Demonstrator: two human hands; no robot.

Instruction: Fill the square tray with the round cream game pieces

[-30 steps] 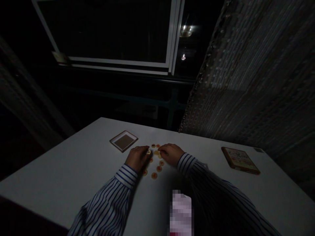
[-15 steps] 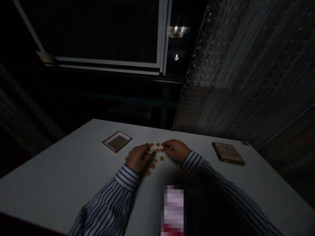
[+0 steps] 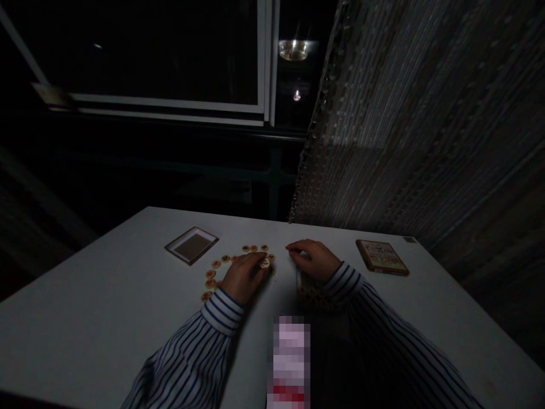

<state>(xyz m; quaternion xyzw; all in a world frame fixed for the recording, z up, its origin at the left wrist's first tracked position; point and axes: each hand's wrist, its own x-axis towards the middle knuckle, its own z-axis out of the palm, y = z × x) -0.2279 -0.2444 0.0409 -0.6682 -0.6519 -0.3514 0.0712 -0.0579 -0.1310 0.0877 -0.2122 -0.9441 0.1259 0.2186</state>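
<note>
My left hand (image 3: 242,278) is above the white table (image 3: 128,318), pinching a round Chinese chess piece (image 3: 265,263) between thumb and fingers. Around and partly beneath it, several more wooden discs with red or dark characters lie in a curved line, among them a red-marked piece (image 3: 210,274) and a dark-marked piece (image 3: 264,248). My right hand (image 3: 313,258) hovers to the right of these, fingers bent and a small gap showing at the thumb, with nothing visible in it. Below its wrist, a group of pieces (image 3: 313,296) sits in shadow, partly hidden by the sleeve.
At the back left of the table lies a shallow open box part (image 3: 191,245). On the right is a printed box lid (image 3: 382,257), with a small dark card (image 3: 409,240) near the corner. A string curtain (image 3: 361,142) hangs behind the table's right side.
The view has shifted a little to the right. My right hand has moved rightward, away from the pieces. My left hand still holds its piece, which now sits farther right among the others.
</note>
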